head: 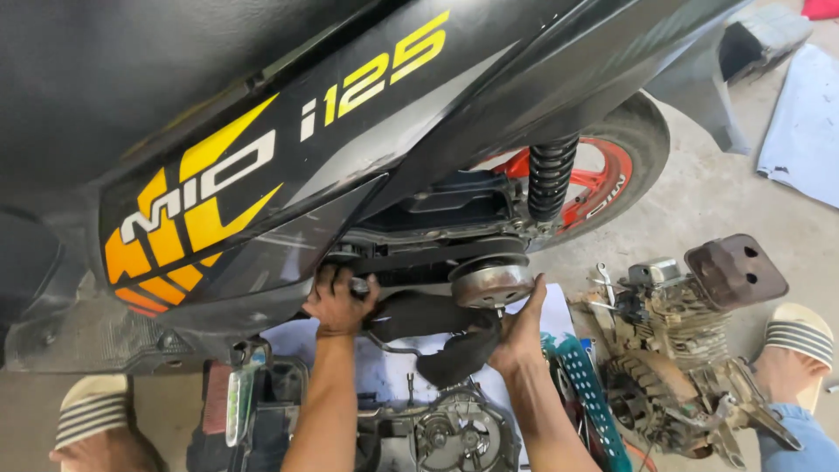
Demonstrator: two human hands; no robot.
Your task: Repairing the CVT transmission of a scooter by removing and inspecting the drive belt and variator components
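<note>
The left hand (339, 301) closes around a small part at the scooter's (262, 166) open drive case, while the right hand (522, 328) spreads open, cupping the round clutch (492, 281) from below. Near them lie a cover (459, 433) on the floor and a loose engine (677, 350) to the right; the step looks like working the clutch on its shaft, needing steady support.

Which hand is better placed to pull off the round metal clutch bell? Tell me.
Probably the right hand: it sits just under the clutch bell, while the left hand is busy farther forward.
</note>
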